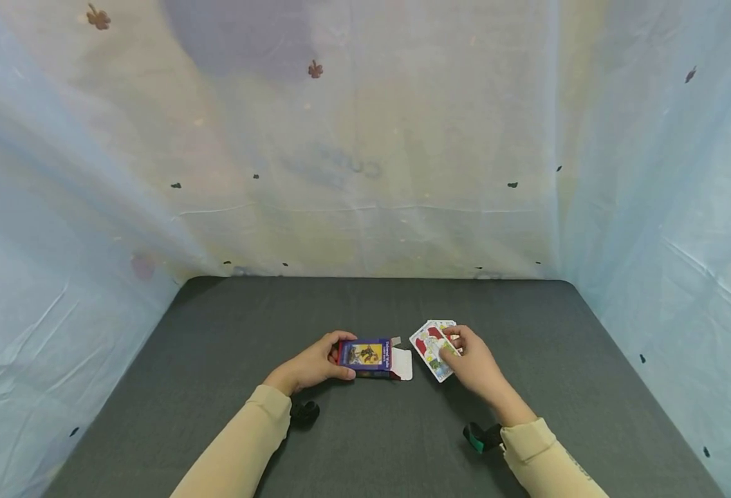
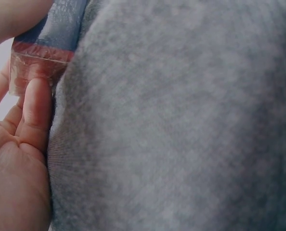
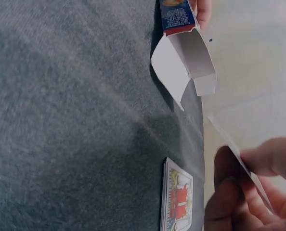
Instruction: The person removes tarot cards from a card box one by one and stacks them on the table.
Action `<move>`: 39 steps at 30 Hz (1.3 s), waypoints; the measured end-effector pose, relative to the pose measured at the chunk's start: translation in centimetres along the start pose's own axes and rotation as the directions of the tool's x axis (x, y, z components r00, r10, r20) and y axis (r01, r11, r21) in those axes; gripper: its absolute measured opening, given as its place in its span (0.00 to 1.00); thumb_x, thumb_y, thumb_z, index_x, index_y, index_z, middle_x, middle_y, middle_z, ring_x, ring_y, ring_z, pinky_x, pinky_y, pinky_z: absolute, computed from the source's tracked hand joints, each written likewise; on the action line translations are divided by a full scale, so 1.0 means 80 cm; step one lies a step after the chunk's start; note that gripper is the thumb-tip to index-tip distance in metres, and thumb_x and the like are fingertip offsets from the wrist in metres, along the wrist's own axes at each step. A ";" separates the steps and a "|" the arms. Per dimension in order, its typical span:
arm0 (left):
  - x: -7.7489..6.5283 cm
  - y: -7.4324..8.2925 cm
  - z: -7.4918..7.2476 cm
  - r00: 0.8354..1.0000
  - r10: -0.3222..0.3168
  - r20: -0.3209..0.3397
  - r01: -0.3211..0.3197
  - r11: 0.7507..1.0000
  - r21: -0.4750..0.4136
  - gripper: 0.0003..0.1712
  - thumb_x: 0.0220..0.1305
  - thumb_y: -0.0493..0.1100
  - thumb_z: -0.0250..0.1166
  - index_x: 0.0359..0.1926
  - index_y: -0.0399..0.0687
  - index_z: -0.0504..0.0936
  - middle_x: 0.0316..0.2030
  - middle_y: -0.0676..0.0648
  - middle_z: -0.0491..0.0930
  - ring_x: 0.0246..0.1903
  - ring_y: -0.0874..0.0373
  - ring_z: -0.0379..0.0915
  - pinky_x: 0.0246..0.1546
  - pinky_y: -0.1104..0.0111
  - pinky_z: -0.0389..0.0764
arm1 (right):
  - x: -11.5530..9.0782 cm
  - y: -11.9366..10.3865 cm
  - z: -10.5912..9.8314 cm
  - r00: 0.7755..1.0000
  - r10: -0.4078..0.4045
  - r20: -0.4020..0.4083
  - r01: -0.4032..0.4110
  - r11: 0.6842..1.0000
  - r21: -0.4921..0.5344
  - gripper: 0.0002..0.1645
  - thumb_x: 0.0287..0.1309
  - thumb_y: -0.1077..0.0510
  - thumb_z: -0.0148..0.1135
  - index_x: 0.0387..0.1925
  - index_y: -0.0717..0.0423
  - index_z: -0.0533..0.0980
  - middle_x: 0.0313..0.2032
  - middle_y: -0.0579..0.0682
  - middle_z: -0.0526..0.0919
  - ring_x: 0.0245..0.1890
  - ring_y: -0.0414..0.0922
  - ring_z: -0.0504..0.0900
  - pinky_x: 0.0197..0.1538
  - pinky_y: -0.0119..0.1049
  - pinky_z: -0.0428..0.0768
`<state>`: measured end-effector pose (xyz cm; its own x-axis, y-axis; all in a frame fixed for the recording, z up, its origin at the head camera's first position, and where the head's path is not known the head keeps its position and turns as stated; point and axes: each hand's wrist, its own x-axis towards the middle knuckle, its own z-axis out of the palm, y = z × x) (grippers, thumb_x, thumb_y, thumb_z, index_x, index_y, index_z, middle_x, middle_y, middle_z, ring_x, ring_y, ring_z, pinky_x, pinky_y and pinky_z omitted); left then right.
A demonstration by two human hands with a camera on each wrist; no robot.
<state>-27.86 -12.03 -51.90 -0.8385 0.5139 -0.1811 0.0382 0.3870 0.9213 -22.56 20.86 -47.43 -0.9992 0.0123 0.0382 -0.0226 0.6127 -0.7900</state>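
My left hand [image 1: 315, 363] grips a blue and red card box [image 1: 365, 355], thumb on the near side and fingers on the far side. The box lies on its side, its open end and white flap [image 1: 402, 364] facing right. In the left wrist view, fingers [image 2: 36, 110] touch the box's red closed end [image 2: 42, 55]. Between thumb and fingers, my right hand [image 1: 474, 363] pinches a thin illustrated card [image 1: 432, 351], seen edge-on in the right wrist view. Behind it, a small stack of cards [image 3: 179, 199] lies on the table, partly covered in the head view.
A dark grey cloth covers the table [image 1: 247, 311]. Pale curtains [image 1: 365, 228] with small leaf shapes hang behind and at both sides. Black straps [image 1: 483, 437] are at both wrists.
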 end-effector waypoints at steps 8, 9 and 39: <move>-0.001 0.000 0.001 1.000 -0.008 -0.004 0.008 1.000 0.006 0.41 0.51 0.47 0.76 0.65 0.59 0.66 0.52 0.44 0.64 0.45 0.51 0.67 0.43 0.63 0.72 | 0.007 0.011 -0.003 0.993 0.054 -0.110 -0.047 0.997 0.059 0.28 0.60 0.63 0.57 0.62 0.60 0.65 0.39 0.57 0.74 0.33 0.47 0.75 0.30 0.37 0.73; -0.001 0.001 0.002 1.000 -0.009 -0.004 0.009 1.000 0.004 0.41 0.51 0.46 0.76 0.65 0.59 0.66 0.52 0.44 0.64 0.45 0.50 0.67 0.43 0.63 0.72 | 0.008 0.013 -0.003 0.991 0.061 -0.120 -0.054 0.997 0.062 0.29 0.60 0.63 0.57 0.63 0.60 0.64 0.39 0.57 0.74 0.33 0.47 0.75 0.29 0.37 0.73; -0.002 0.005 0.004 1.000 -0.006 -0.014 0.006 1.000 0.001 0.42 0.52 0.43 0.76 0.67 0.55 0.66 0.53 0.43 0.63 0.47 0.51 0.67 0.45 0.62 0.73 | 0.031 0.027 0.006 0.970 0.130 -0.206 -0.121 0.991 0.055 0.30 0.60 0.62 0.57 0.63 0.65 0.62 0.36 0.58 0.74 0.29 0.47 0.73 0.28 0.36 0.71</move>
<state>-27.51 -11.70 -51.58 -0.8463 0.5006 -0.1822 0.0331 0.3909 0.9198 -25.14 21.84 -49.28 -0.9653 0.2542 0.0602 0.0969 0.5623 -0.8212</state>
